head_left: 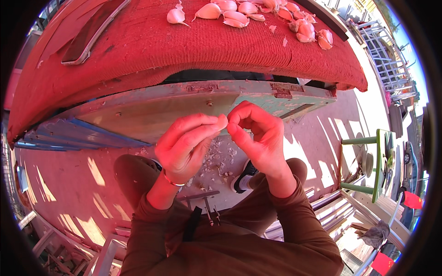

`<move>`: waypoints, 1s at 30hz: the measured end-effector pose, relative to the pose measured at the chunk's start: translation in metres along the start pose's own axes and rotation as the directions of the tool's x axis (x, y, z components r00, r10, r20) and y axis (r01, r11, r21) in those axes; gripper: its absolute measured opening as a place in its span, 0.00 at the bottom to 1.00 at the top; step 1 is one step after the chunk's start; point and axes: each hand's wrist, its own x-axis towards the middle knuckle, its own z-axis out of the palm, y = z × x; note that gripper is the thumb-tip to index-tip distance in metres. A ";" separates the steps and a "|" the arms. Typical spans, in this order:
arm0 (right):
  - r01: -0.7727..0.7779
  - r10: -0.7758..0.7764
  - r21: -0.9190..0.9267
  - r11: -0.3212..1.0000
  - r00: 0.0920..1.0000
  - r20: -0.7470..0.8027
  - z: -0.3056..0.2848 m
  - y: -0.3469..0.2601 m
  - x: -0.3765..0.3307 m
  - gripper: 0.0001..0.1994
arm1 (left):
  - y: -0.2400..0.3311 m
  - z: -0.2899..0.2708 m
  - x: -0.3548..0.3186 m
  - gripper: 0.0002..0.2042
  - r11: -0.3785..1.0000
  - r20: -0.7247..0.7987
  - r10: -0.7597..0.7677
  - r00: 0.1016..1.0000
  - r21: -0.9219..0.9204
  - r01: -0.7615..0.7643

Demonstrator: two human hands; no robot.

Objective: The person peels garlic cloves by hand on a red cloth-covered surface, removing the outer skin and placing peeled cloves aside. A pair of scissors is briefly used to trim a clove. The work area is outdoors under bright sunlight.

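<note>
Just in front of the table's edge, my left hand [180, 145] pinches a pale garlic clove [222, 122] between its fingertips. My right hand [261, 138] is closed beside it, thumb and forefinger pressed together at the clove's edge. Whatever those right fingertips hold, if anything, is too small to make out. Beyond both hands, a red ribbed cloth [147, 57] covers the table. Several unpeeled garlic cloves [235, 19] lie on it at the far side, with loose bits of skin around them.
A phone [87, 39] rests on the cloth at the left. Garlic skins [221, 158] litter the floor between my feet. To the right stands a green stool frame [378, 165]. Metal bars and boards [331, 211] lie at the lower right, and a white rack [384, 55] is farther off.
</note>
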 end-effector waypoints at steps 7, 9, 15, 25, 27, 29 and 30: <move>0.009 -0.014 -0.128 0.992 0.999 -0.039 -0.007 0.001 0.002 0.03 | -0.007 -0.005 -0.009 0.11 0.967 -0.012 -0.173 0.985 -0.193 0.168; 0.017 -0.006 -0.133 0.991 0.997 0.078 -0.021 0.002 0.002 0.04 | -0.002 -0.005 -0.005 0.11 0.862 0.007 -0.317 0.948 -0.415 0.291; 0.117 -0.117 -0.082 0.990 0.993 -0.002 -0.001 -0.013 0.005 0.07 | -0.006 -0.010 -0.006 0.10 0.665 0.139 -0.443 0.886 -0.612 0.429; 0.281 -0.250 -0.151 0.948 0.948 0.197 -0.013 -0.009 0.007 0.11 | -0.003 -0.014 0.002 0.10 0.672 0.252 -0.337 0.907 -0.611 0.419; 0.278 -0.242 -0.174 0.945 0.949 0.203 -0.014 -0.014 0.007 0.11 | -0.003 -0.014 0.002 0.09 0.673 0.262 -0.329 0.907 -0.608 0.420; 0.237 -0.208 -0.157 0.959 0.961 0.181 -0.012 -0.018 0.005 0.10 | -0.003 -0.016 0.001 0.09 0.689 0.276 -0.341 0.899 -0.577 0.438; 0.197 -0.177 -0.127 0.972 0.972 0.156 -0.009 -0.019 0.004 0.10 | -0.003 -0.015 0.002 0.09 0.705 0.267 -0.338 0.902 -0.563 0.431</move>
